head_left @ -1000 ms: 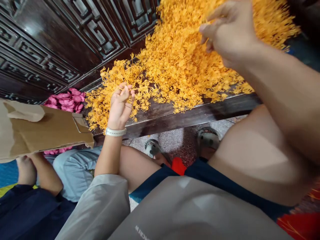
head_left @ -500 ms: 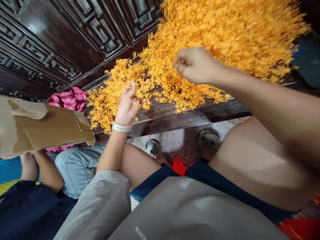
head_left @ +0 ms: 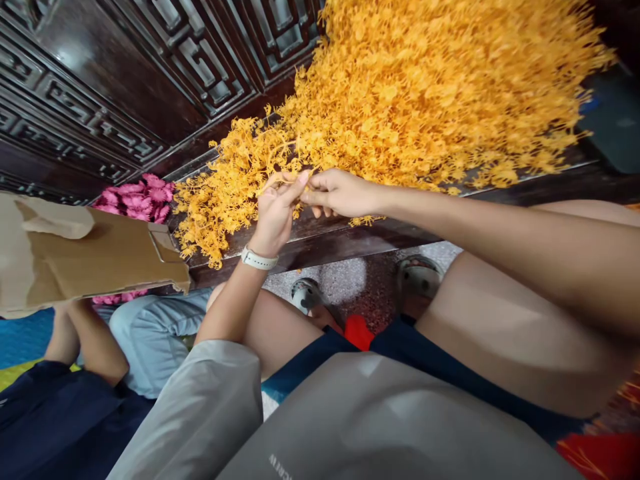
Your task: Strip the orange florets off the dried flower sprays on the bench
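Observation:
My left hand [head_left: 276, 208], with a pale watch band [head_left: 259, 259] on its wrist, pinches a thin yellow plastic flower piece [head_left: 280, 179]. Fingertip to fingertip with it, my right hand [head_left: 343, 192] is closed on a small yellow bit, mostly hidden by the fingers. Both hands are just above the front edge of a dark wooden bench [head_left: 345, 243]. Behind and to the right of them rises a big heap of yellow plastic flowers [head_left: 440, 87]. A smaller heap of the same yellow flowers [head_left: 215, 207] lies to the left.
A torn cardboard box [head_left: 100, 253] stands at the left, with pink flowers [head_left: 137, 198] behind it. Carved dark wooden panels [head_left: 165, 73] form the bench's back. Another person's arms [head_left: 95, 337] reach behind the box. Red material [head_left: 357, 332] lies on the floor between my legs.
My right hand has come left and down from the big yellow heap and now meets my left hand. The left hand has shifted slightly to the right.

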`<state>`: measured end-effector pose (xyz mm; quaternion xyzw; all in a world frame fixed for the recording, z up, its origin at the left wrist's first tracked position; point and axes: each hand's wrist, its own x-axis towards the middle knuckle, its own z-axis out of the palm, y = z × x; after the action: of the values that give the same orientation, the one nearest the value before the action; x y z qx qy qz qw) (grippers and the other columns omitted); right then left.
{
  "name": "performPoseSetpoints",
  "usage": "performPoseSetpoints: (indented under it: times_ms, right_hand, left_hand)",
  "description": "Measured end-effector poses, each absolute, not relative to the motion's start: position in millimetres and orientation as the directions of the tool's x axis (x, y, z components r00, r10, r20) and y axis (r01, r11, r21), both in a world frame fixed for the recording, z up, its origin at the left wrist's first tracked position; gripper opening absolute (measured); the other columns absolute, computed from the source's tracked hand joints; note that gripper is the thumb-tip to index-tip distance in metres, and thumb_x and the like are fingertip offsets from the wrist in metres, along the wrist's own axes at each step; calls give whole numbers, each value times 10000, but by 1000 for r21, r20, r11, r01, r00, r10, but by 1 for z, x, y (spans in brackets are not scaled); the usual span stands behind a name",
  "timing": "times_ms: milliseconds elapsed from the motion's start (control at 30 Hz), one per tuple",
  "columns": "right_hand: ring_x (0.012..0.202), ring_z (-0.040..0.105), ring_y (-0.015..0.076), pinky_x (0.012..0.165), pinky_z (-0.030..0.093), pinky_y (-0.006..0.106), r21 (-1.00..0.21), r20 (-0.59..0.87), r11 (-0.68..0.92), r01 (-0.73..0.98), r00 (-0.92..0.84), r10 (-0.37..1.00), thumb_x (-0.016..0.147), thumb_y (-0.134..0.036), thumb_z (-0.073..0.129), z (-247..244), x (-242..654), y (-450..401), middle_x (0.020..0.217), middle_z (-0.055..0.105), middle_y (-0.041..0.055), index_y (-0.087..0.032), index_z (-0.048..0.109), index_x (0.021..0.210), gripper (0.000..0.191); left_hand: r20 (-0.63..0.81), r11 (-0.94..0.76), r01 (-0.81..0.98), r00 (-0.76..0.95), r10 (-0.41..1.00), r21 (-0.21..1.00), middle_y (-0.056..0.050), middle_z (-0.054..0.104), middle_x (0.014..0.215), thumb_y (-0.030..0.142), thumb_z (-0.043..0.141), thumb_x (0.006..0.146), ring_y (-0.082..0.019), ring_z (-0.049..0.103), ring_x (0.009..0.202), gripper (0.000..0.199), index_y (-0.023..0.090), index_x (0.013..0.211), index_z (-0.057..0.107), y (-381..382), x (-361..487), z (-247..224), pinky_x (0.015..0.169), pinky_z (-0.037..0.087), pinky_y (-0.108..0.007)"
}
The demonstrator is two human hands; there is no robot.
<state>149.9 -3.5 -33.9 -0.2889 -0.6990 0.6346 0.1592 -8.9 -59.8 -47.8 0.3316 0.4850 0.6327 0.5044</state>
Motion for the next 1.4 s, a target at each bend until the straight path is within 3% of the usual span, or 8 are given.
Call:
performPoseSetpoints:
  times_ms: [233, 367, 667, 867, 1000, 1100, 1233, 1400]
  right_hand:
    - [475, 508, 105, 503, 397, 257, -961, -264, -209, 181, -829, 493, 1066, -270, 618, -30, 153, -8, 556, 609, 14, -182, 612, 687, 389]
    - [454, 450, 99, 487, 390, 250, -906, -292, -414, 91, -842, 453, 1062, -279, 597, -20, 150, -15, 519, 546, 3, -200, 536, 638, 436]
    - [454, 400, 99, 478, 392, 230, -879, -238, -474, 43, -903, 359, 1054, -244, 505, -19, 142, -13, 507, 453, -22, -219, 436, 686, 375]
    - [476, 332, 104, 499, 291, 263, -986, -141, -145, 80, -864, 484, 1032, -194, 472, -18, 138, -20, 474, 377, -38, -224, 408, 651, 388]
    - [553, 316, 95, 592, 272, 290, -948, -44, 314, 57, -998, 49, 969, -120, 537, -28, 142, -61, 535, 415, -35, -189, 407, 580, 416]
    - [604, 387, 106, 653, 300, 310, -880, -35, 470, -60, -981, -190, 984, -156, 556, -35, 145, -84, 650, 562, -12, -170, 536, 653, 331]
    - [587, 432, 110, 652, 333, 316, -865, 21, 494, 83, -979, 202, 1025, -271, 606, -33, 148, -58, 668, 613, 8, -168, 622, 720, 322]
    - [556, 525, 131, 557, 416, 303, -994, -99, -39, 103, -678, 729, 1122, -483, 455, -22, 148, -7, 667, 653, 74, -170, 651, 715, 550]
  left_hand:
    - [111, -202, -228, -356, 928, 952, 61, 654, 678, -22, 828, 781, -118, 720, 764, 367, 208, 748, 544, -58, -19, -46, 905, 565, -280]
    - [65, -186, -245, -429, 901, 952, 62, 629, 669, -84, 696, 813, -129, 720, 778, 374, 218, 753, 484, -58, -17, -40, 970, 544, -309]
    - [63, -210, -238, -508, 859, 948, 53, 600, 678, -87, 669, 806, -129, 733, 859, 399, 234, 748, 439, -58, -14, -33, 900, 560, -262]
    - [10, -153, -226, -531, 848, 962, 57, 642, 717, -78, 670, 820, -111, 718, 842, 425, 236, 754, 391, -53, -18, -35, 849, 546, -253]
    - [-4, -154, -211, -603, 798, 965, 36, 723, 867, 49, 794, 874, -144, 710, 1081, 404, 261, 796, 460, -28, -71, -38, 905, 538, -309]
    - [-65, -119, -245, -629, 774, 962, 7, 748, 921, 138, 823, 932, -146, 637, 1297, 367, 259, 788, 508, -17, -111, -33, 963, 533, -302]
    - [-137, -75, -364, -525, 840, 928, 2, 767, 989, 82, 716, 972, -101, 726, 1109, 240, 247, 850, 590, -26, -115, -26, 935, 561, -223]
    - [-138, -5, -360, -372, 918, 933, -41, 775, 974, 87, 783, 908, -177, 781, 1091, 235, 237, 862, 608, -35, -90, -27, 943, 599, -258]
